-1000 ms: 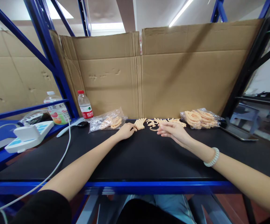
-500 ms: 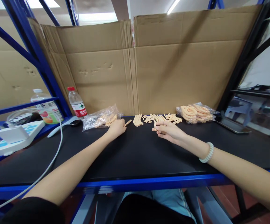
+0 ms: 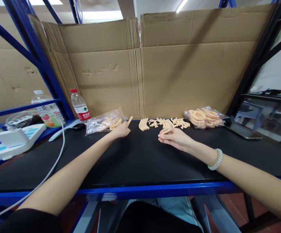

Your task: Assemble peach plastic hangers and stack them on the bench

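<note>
My left hand [image 3: 121, 131] is closed on a thin, flat wooden strip [image 3: 130, 121] that sticks up past the fingers. It is beside a clear plastic bag [image 3: 97, 125] of pale wooden parts. My right hand [image 3: 176, 139] pinches a curved wooden piece [image 3: 164, 131] between thumb and fingers, just above the black tabletop. Behind the hands, a row of curved wooden strips [image 3: 144, 124] lies near the back edge. To its right are C-shaped pieces [image 3: 153, 123], more strips [image 3: 167, 123] partly behind my right hand, and small knobbly pieces [image 3: 180, 123].
A second clear bag [image 3: 205, 117] of wooden rings lies at the back right, near a grey tray-like object [image 3: 243, 131]. At left are a red-capped bottle [image 3: 80, 105], a white-handled brush [image 3: 62, 130] and a power strip [image 3: 18, 142] with a cable. Cardboard [image 3: 191, 64] walls the back.
The strip in my left hand has swung from pointing right to pointing more upright. The curved piece in my right hand has tipped from upright to a flatter slant.
</note>
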The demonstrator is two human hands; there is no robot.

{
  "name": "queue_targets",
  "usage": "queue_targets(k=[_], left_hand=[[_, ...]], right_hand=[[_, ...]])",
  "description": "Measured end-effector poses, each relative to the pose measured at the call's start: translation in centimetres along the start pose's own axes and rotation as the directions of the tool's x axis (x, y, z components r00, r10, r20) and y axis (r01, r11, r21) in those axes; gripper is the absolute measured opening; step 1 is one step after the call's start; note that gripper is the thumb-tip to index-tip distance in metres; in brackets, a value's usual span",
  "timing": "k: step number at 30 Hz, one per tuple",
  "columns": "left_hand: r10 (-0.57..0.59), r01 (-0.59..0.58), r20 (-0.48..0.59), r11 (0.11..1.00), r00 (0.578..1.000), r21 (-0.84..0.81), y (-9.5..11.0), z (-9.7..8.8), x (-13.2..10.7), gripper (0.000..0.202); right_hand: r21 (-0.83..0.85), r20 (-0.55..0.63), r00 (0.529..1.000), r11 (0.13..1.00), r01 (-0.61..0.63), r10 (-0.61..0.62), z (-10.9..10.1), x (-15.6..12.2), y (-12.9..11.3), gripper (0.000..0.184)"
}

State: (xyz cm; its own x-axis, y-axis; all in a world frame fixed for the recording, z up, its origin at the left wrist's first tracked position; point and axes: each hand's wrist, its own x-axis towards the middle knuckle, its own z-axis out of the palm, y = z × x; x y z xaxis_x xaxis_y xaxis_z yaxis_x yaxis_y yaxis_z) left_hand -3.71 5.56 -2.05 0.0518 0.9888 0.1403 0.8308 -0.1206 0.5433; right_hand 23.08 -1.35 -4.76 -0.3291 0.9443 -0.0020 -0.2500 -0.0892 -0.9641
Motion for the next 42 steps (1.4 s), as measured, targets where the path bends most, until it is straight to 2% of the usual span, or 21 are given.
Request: queue_targets(k=[3,6,11,14,16,20,25,29,36,42], left_hand=[[0.036,-0.026,0.041,0.977,0.999,-0.209,0.8,0.6,-0.6,0.021],[0.105,-0.049,0.109,0.902,0.989,-0.429,2.2,1.7,-1.8,0.023],[0.234,-0.062,0.163,0.73,0.958,-0.68,4.3,3.6,-4.1,0.021],[0.266,0.025,0.208,0.559,0.941,-0.829,4.8,4.3,-5.0,0.03],[0.243,0.065,0.21,0.494,0.947,-0.867,4.9,4.7,-5.3,0.034],[0.191,0.022,0.143,0.526,0.971,-0.85,4.9,5.3,-5.7,0.036],[0.259,-0.11,0.021,0.479,0.966,-0.871,5.1,5.8,-6.2,0.036],[0.319,-0.19,-0.023,0.505,0.947,-0.842,5.1,6.0,-6.4,0.034],[0.361,-0.32,-0.117,0.576,0.925,-0.752,5.1,5.7,-6.4,0.032],[0.376,-0.352,-0.135,0.601,0.917,-0.718,5.6,5.6,-7.0,0.024]], right_hand=[[-0.006,0.005,1.0,1.0,0.018,-0.018,-0.1,0.0,0.1,0.027],[-0.012,0.005,1.0,0.999,0.029,-0.029,-0.1,0.0,0.2,0.031],[-0.071,-0.001,1.0,0.997,0.031,-0.031,0.3,-0.1,0.0,0.03],[-0.132,-0.022,0.999,0.991,0.032,-0.035,0.4,-0.2,-0.2,0.028],[-0.144,-0.021,0.998,0.988,0.049,-0.052,0.4,-0.3,-0.2,0.029],[-0.137,0.021,0.996,0.986,0.091,-0.089,0.3,-0.2,0.0,0.028],[-0.105,0.078,0.989,0.986,0.133,-0.125,0.3,-0.1,0.3,0.025],[-0.105,0.114,0.983,0.982,0.154,-0.142,0.3,0.0,0.3,0.02],[-0.032,0.132,0.991,0.999,0.035,-0.031,0.6,-0.4,-0.1,0.026],[-0.008,0.165,0.986,1.0,-0.029,0.03,0.9,-0.6,-0.3,0.028]])
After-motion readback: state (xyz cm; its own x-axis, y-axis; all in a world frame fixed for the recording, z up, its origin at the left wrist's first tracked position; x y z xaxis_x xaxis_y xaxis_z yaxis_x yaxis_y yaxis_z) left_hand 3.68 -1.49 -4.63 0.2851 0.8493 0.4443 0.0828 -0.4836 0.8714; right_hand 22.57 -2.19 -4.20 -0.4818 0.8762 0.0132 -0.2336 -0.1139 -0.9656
